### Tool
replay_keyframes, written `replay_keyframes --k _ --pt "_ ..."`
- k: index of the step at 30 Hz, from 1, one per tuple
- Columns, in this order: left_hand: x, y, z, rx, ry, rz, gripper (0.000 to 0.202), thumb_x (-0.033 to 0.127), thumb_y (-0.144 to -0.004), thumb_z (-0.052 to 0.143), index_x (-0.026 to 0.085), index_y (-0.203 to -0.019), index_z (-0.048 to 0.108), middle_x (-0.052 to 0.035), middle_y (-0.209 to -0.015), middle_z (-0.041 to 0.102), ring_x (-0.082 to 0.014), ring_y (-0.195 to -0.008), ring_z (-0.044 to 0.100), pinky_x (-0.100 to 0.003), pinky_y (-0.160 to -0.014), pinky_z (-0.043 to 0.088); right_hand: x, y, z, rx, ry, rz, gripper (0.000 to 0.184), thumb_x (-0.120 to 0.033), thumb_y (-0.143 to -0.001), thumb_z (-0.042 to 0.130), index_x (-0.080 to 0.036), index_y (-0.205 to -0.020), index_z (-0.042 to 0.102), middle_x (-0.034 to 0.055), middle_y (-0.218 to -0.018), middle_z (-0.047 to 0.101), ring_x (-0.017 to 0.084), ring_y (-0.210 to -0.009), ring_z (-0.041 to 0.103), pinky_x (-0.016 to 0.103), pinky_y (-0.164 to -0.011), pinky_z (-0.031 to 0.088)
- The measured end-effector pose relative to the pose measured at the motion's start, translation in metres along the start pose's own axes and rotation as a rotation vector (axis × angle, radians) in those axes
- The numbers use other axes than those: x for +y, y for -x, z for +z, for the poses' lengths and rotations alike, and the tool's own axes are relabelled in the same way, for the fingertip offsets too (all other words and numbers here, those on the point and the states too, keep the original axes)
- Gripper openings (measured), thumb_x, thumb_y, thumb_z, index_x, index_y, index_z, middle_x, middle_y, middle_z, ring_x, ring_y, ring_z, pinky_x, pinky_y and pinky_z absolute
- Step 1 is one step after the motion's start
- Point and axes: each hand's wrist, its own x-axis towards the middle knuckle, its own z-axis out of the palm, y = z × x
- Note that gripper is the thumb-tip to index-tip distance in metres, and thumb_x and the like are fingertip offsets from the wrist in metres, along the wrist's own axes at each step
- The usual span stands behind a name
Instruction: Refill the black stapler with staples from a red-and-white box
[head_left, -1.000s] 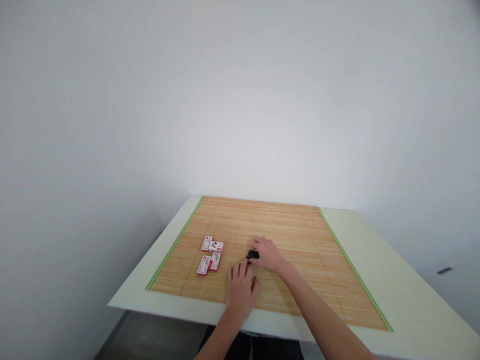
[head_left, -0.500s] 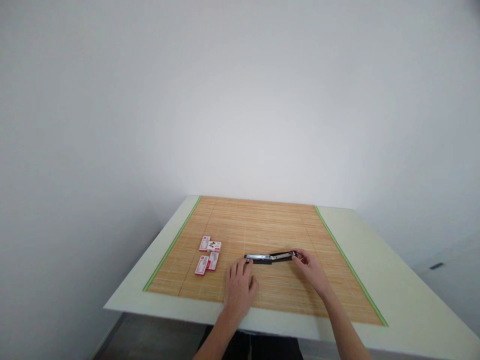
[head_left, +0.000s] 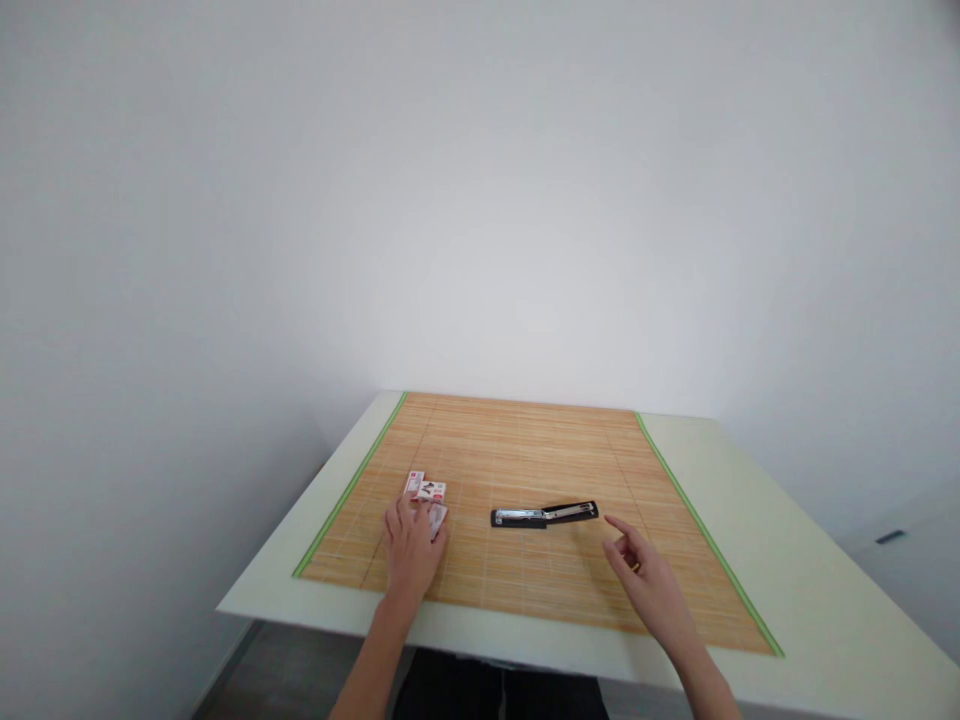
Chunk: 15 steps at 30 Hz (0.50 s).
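Note:
On the bamboo mat lies a black stapler (head_left: 544, 516), opened out nearly flat with its metal magazine facing up; neither hand is on it. My left hand (head_left: 412, 547) reaches over the small red-and-white boxes left of it, thumb and fingers apart. Beneath that hand the nearest box is hidden, and a second box (head_left: 437, 518) shows partly beside the fingers. Whether the fingertips press on a box I cannot tell. My right hand (head_left: 645, 572) is just right of the stapler's end, holding nothing, with index finger and thumb apart and the other fingers curled.
Two more boxes, one upright-printed (head_left: 414, 482) and one with a dark picture (head_left: 432, 491), lie beyond my left fingers. The bamboo mat (head_left: 525, 450) has green edges and covers much of the white table (head_left: 750, 500). A white wall (head_left: 510, 250) stands behind.
My left hand has moved left from the stapler to the boxes. My right hand has let go of the stapler's end and drawn back to the right, towards me.

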Motion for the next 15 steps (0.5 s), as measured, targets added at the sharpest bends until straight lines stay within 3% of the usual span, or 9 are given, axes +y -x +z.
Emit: replay_keyframes --k 4,7,10,15 --pt "0.031 0.018 0.004 -0.249 0.234 0.249 0.039 0.02 -0.083 0.063 0.03 -0.12 0.067 -0.007 -0.13 0.057 -0.0307 -0.126 0.047 -0.047 -0.11 0.036 -0.008 0.019 0.032 -0.073 -0.166 0.146 0.064 -0.065 -0.084 0.06 -0.021 -0.129 0.059 -0.0032 -0.066 0.055 0.016 -0.058 0.053 0.027 -0.053 0.039" --pt "0.063 0.031 0.009 -0.448 0.438 0.411 0.045 0.019 -0.082 0.064 0.033 -0.124 0.065 -0.0034 -0.122 0.062 -0.0265 -0.118 0.052 -0.04 -0.103 0.041 -0.013 0.034 0.058 -0.307 -0.367 0.388 0.068 -0.07 -0.081 0.058 -0.021 -0.127 0.055 -0.0058 -0.06 0.054 0.011 -0.042 0.042 0.023 -0.039 0.026" --pt "0.09 0.037 0.014 -0.525 0.541 0.478 0.039 0.025 -0.086 0.066 0.035 -0.124 0.066 -0.0017 -0.119 0.065 -0.0257 -0.114 0.053 -0.039 -0.101 0.041 -0.018 0.046 0.071 -0.461 -0.552 0.497 0.066 -0.068 -0.081 0.06 -0.024 -0.128 0.052 -0.0073 -0.061 0.055 0.007 -0.036 0.035 0.02 -0.034 0.017" --pt "0.112 0.036 0.024 -0.552 0.618 0.484 0.04 0.033 -0.086 0.071 0.035 -0.126 0.065 -0.0006 -0.12 0.067 -0.0257 -0.114 0.054 -0.039 -0.099 0.04 -0.025 0.051 0.063 -0.452 -0.774 0.606 0.052 -0.06 -0.085 0.065 -0.026 -0.123 0.056 -0.0083 -0.063 0.053 0.003 -0.037 0.031 0.016 -0.036 0.012"
